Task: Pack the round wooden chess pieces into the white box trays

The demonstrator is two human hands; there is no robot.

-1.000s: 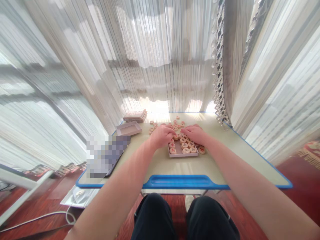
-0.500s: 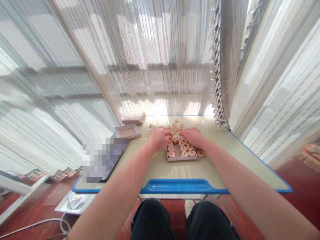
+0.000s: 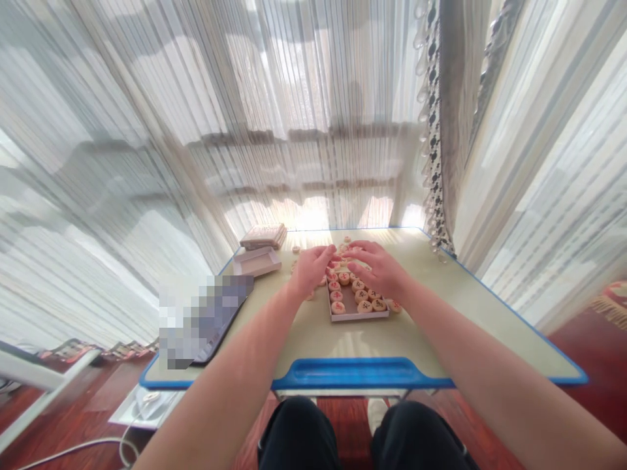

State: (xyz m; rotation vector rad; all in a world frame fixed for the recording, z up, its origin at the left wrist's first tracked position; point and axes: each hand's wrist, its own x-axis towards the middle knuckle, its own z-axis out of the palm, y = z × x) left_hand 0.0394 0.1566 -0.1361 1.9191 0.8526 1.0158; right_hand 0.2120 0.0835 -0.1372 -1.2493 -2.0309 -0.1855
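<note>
A shallow cardboard box (image 3: 360, 316) in the middle of the table holds several round wooden Chinese chess pieces (image 3: 336, 296) marked in red or black. My left hand (image 3: 313, 267) hovers over the box's far left corner, fingers stretched to the right; no piece shows clearly in them. Opposite it, my right hand (image 3: 379, 269) is above the far right part of the box, thumb and fingers apart, holding nothing visible. The hands hide the box's far side. Loose pieces lie beyond and beside the box, partly covered by my fingers.
Left of the hands lies an open box lid (image 3: 257, 262), with a folded stack (image 3: 263, 236) behind it. A dark tablet-like device (image 3: 228, 320), partly blurred out, rests at the table's left. A blue tray edge (image 3: 355, 372) runs along the front. Sheer curtains (image 3: 304, 130) hang behind the table.
Both hands have lifted off the pieces at the box's far corners. My right hand has shifted inward and its fingers have spread. The view has tilted slightly.
</note>
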